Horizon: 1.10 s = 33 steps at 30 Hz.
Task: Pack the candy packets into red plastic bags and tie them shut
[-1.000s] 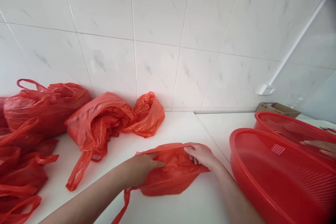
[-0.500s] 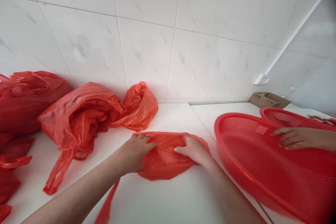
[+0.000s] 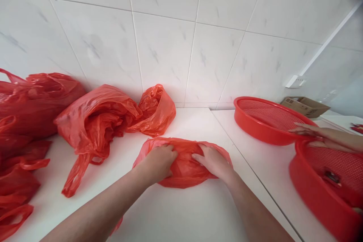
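Observation:
A red plastic bag [image 3: 184, 166] lies crumpled on the white table in front of me, its thin film bunched up. My left hand [image 3: 160, 162] is closed on the bag's left part, fingers curled into the film. On the right part rests my right hand [image 3: 212, 160], thumb stretched away from the fingers, some fingertips hidden in the folds. Behind it, against the wall, sit a smaller red bag [image 3: 159, 111] and a larger red bag [image 3: 96, 109] with one handle trailing forward.
More red bags [image 3: 53, 102] are piled at the left. On the right stand a red mesh basket [image 3: 258, 130] and a nearer red basket [image 3: 312, 185] with small items inside. Another person's hand [image 3: 326, 136] is over them. A cardboard box [image 3: 309, 107] stands by the tiled wall.
The near basket has shifted right and the far one shows separately, with the other person's hand between them. My left hand has moved inward over the bag, its fingers more curled.

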Motion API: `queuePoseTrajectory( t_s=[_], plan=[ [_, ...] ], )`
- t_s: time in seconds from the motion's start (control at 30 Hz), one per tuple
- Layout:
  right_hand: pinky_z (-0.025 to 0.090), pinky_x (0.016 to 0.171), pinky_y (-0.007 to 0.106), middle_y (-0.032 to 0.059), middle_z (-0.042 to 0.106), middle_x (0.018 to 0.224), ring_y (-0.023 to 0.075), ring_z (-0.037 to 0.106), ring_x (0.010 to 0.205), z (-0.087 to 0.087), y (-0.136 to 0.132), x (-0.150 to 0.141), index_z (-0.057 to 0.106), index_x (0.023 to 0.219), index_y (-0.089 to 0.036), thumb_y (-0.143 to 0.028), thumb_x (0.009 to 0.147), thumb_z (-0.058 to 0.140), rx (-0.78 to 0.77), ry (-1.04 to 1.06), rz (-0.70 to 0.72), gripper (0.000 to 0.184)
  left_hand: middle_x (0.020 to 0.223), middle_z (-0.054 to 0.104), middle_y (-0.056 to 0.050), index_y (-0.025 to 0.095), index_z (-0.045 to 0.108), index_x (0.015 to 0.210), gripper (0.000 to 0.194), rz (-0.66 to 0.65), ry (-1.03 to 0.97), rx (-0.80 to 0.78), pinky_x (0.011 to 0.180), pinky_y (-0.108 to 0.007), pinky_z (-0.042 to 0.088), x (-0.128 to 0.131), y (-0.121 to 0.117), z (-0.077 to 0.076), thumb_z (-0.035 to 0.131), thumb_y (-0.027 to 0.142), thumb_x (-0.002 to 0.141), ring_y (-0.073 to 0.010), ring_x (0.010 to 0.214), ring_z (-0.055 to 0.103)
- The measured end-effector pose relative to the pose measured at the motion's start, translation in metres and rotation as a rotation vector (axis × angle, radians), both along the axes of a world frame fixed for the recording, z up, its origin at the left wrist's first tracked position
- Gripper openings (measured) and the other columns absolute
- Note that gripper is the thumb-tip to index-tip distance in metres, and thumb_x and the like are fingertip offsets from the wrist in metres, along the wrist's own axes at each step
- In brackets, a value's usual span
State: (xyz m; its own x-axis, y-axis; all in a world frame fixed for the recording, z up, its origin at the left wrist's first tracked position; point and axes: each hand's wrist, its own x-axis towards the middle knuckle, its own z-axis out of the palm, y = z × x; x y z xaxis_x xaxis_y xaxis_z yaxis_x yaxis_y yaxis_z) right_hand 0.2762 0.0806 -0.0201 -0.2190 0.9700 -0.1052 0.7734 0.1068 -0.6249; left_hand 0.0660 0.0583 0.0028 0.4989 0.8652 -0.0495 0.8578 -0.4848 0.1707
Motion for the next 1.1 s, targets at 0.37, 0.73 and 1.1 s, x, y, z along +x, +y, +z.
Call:
queuePoseTrajectory(
  t_s=[0.37, 0.73, 1.1],
  plan=[
    [0.041, 0.076, 0.036, 0.0102, 0.064, 0.094, 0.0243, 0.057, 0.089, 0.008, -0.027, -0.014, 0.065, 0.099, -0.020, -0.024, 0.093, 0.033, 0.341, -0.243, -0.013, 0.033, 0.113, 0.064, -0.004, 0.029, 0.059, 0.113, 0.045, -0.042, -0.013, -0.044, 0.084, -0.034, 0.045, 0.000, -0.005, 0.016, 0.059, 0.014, 0.071, -0.0260, 0.106, 0.057],
    [0.034, 0.097, 0.043, 0.0066, 0.053, 0.126, 0.0312, 0.041, 0.121, 0.001, -0.026, -0.003, 0.055, 0.125, -0.031, -0.054, 0.068, 0.069, 0.123, -0.169, 0.227, 0.063, 0.145, 0.042, -0.005, 0.025, 0.060, 0.114, 0.040, 0.027, -0.031, 0.203, 0.106, -0.052, 0.026, -0.013, 0.021, 0.025, 0.059, 0.012, 0.076, -0.0343, 0.134, 0.029],
    [0.044, 0.061, 0.026, -0.0009, 0.062, 0.066, 0.0145, 0.059, 0.063, 0.008, -0.019, 0.004, 0.059, 0.110, -0.022, -0.044, 0.093, 0.039, 0.268, 0.329, 0.029, 0.035, 0.081, 0.071, -0.001, 0.025, 0.067, 0.087, 0.024, 0.314, -0.215, -0.058, 0.061, -0.027, 0.044, -0.012, 0.023, 0.033, 0.045, 0.032, 0.081, -0.0202, 0.072, 0.065]
  ],
)
